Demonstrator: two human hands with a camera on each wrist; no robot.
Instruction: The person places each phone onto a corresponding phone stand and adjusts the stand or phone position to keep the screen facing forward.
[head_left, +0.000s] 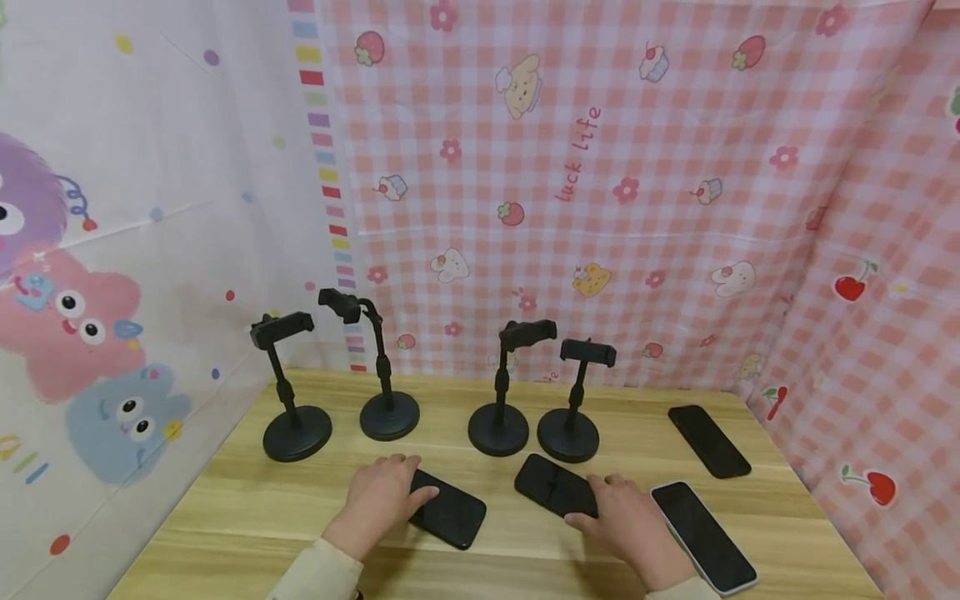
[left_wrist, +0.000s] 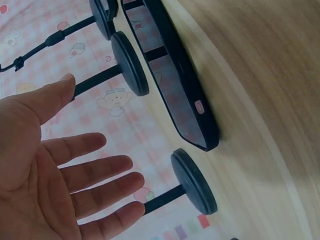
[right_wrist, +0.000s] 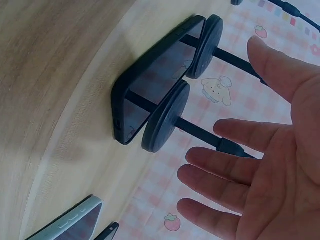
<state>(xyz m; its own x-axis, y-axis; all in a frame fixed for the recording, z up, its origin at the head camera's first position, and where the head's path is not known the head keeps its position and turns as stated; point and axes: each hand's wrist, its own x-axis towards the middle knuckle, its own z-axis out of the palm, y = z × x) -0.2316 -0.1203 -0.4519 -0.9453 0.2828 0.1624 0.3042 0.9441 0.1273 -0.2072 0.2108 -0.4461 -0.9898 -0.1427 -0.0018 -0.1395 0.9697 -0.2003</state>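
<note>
My left hand is over the left end of a black smartphone that lies flat on the table. In the left wrist view its fingers are spread and relaxed, apart from the phone. My right hand covers the near right end of a second dark phone. The right wrist view shows that palm with loose fingers, holding nothing, and a gap between it and the phone.
Several black phone stands with round bases, such as the leftmost stand and the rightmost stand, line the back of the wooden table. On the right lie a white-edged phone and another black phone. Patterned cloth hangs behind.
</note>
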